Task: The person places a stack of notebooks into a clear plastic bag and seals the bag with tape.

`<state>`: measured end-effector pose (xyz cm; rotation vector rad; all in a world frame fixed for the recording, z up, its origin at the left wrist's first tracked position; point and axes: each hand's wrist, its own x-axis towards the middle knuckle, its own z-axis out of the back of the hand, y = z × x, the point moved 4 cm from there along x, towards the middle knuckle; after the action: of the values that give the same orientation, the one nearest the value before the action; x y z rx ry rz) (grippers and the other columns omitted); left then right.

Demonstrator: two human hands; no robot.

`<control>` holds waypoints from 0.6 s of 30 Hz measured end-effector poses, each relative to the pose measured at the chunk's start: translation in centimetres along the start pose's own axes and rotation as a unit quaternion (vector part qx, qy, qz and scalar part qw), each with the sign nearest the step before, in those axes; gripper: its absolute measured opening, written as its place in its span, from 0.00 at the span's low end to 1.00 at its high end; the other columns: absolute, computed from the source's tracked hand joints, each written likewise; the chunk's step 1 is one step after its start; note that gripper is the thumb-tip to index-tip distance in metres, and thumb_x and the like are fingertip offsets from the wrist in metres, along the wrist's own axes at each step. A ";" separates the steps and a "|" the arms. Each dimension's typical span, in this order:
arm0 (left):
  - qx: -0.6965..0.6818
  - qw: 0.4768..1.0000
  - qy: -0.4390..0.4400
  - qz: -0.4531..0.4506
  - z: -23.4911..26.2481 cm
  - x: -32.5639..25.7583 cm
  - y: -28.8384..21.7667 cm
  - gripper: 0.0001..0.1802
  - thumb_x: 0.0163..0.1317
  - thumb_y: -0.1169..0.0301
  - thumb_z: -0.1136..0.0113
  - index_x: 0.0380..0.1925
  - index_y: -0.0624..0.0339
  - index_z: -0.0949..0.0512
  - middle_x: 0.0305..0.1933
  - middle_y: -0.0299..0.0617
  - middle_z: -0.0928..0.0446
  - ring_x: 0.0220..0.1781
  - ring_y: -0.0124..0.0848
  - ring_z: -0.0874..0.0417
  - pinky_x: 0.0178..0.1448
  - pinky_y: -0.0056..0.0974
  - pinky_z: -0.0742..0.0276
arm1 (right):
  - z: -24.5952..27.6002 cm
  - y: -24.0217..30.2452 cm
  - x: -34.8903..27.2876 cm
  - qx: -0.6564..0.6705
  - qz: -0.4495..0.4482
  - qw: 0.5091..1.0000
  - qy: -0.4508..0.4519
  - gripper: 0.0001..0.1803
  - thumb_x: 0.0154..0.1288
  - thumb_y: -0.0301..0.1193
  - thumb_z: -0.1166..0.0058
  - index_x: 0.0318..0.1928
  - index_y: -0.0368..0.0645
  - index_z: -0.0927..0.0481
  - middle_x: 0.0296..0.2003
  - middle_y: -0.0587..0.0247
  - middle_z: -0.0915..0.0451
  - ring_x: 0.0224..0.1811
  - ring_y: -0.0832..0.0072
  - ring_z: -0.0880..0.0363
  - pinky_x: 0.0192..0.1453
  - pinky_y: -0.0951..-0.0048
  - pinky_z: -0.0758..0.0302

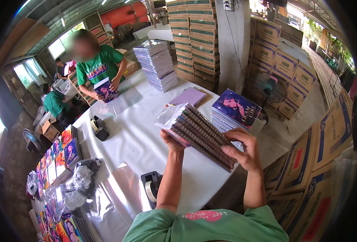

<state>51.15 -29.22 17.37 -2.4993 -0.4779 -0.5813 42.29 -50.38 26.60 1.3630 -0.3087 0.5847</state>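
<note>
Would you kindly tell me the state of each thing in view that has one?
Spiral notebook stack: held, tilted
Left hand: gripping its left end
Right hand: gripping its right end
Nearer tape dispenser: loaded
Tall notebook stack: upright
Navy notebook stack: top cover face up
Clear plastic: crumpled
Electric fan: on or off, cannot tell
Green-printed cartons: closed, stacked

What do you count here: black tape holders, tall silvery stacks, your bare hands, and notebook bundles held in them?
Black tape dispensers: 2
Tall silvery stack of flat, shiny-wrapped items: 1
Bare left hand and bare right hand: 2
Bundle of brown-edged, spiral-bound notebooks held in those hands: 1
Total: 6
</note>
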 end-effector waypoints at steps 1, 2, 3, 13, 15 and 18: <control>0.000 1.000 -0.019 0.010 0.4 -0.4 -0.2 0.56 0.45 0.37 0.38 0.68 0.55 0.47 0.61 0.48 0.35 0.60 0.42 0.30 0.61 0.48 0.29 | -0.3 0.2 -0.1 0.004 0.001 1.000 0.008 0.19 0.53 0.33 0.34 0.42 0.33 0.18 0.35 0.56 0.20 0.37 0.73 0.22 0.44 0.74 0.27; 0.000 0.999 -0.038 0.019 1.2 -0.8 -0.4 0.55 0.45 0.37 0.38 0.68 0.56 0.47 0.61 0.48 0.35 0.60 0.42 0.30 0.61 0.48 0.28 | -0.7 0.2 -0.3 0.007 0.003 1.000 0.017 0.19 0.52 0.32 0.33 0.42 0.33 0.17 0.34 0.56 0.19 0.36 0.73 0.22 0.43 0.75 0.27; 0.000 0.998 -0.056 0.027 2.2 -1.1 -0.5 0.55 0.45 0.36 0.38 0.67 0.56 0.46 0.61 0.48 0.34 0.59 0.42 0.29 0.60 0.48 0.28 | -1.2 0.4 -0.3 0.012 0.006 1.000 0.026 0.19 0.50 0.31 0.32 0.42 0.34 0.17 0.33 0.57 0.19 0.36 0.74 0.22 0.43 0.76 0.27; -0.044 0.995 -0.071 -0.061 1.7 -3.3 -5.8 0.42 0.53 0.37 0.44 0.60 0.55 0.36 0.53 0.39 0.27 0.50 0.35 0.24 0.52 0.41 0.23 | -5.0 3.3 -1.6 -0.049 0.040 0.998 0.021 0.17 0.51 0.30 0.33 0.42 0.37 0.16 0.31 0.55 0.19 0.33 0.73 0.21 0.38 0.76 0.26; -0.049 0.996 -0.065 -0.043 6.2 -3.7 -6.4 0.52 0.49 0.37 0.40 0.66 0.56 0.46 0.58 0.45 0.32 0.56 0.38 0.27 0.58 0.44 0.27 | -6.4 4.6 -2.0 -0.033 0.058 0.998 0.021 0.17 0.51 0.31 0.33 0.41 0.37 0.16 0.31 0.56 0.19 0.33 0.72 0.21 0.38 0.76 0.26; -0.055 0.996 -0.052 -0.043 10.2 -4.9 -8.1 0.56 0.47 0.37 0.38 0.69 0.56 0.50 0.59 0.47 0.33 0.57 0.39 0.28 0.59 0.45 0.26 | -8.7 6.7 -2.6 -0.021 0.097 0.995 0.027 0.17 0.49 0.31 0.32 0.40 0.36 0.16 0.30 0.56 0.19 0.32 0.72 0.20 0.39 0.75 0.25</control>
<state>46.56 -18.05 10.43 -2.6347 -0.6094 -0.5245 35.33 -41.85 29.05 1.2833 -0.4102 0.7706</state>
